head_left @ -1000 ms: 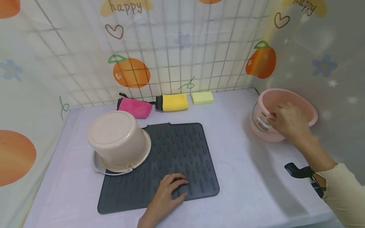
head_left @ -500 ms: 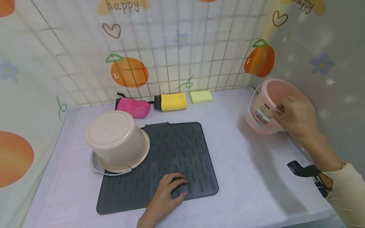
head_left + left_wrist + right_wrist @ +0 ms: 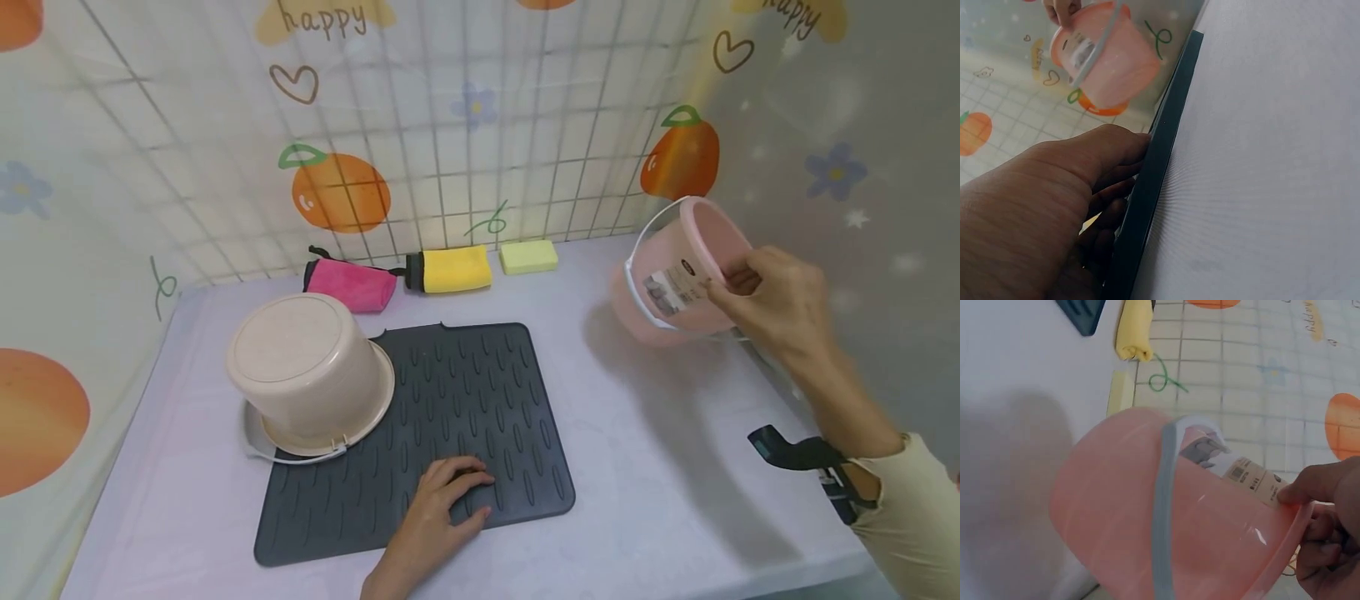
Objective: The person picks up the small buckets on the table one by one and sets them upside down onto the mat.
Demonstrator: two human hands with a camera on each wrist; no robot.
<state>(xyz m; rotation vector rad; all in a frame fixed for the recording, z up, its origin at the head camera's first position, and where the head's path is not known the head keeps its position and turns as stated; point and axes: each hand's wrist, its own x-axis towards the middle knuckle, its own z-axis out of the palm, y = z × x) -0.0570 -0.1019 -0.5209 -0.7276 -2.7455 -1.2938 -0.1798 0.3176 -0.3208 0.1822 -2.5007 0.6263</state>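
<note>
The right hand [image 3: 783,304], its grip clamped on the rim [image 3: 701,236], holds the pink bucket [image 3: 667,260] over the table's [image 3: 622,467] far right, tilted probably by the one-sided hold, while the left hand [image 3: 438,512], fingers parted, rests at the mat's [image 3: 480,400] near edge.

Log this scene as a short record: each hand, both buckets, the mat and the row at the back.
Right hand: pinches the rim of the pink bucket
Pink bucket: tilted, above the table, with a label on its side
Left hand: rests at the front edge of the dark mat
Beige bucket: upside down, partly on the mat's left side
Back row, left to right: pink rolled cloth, yellow rolled cloth, pale green block
</note>
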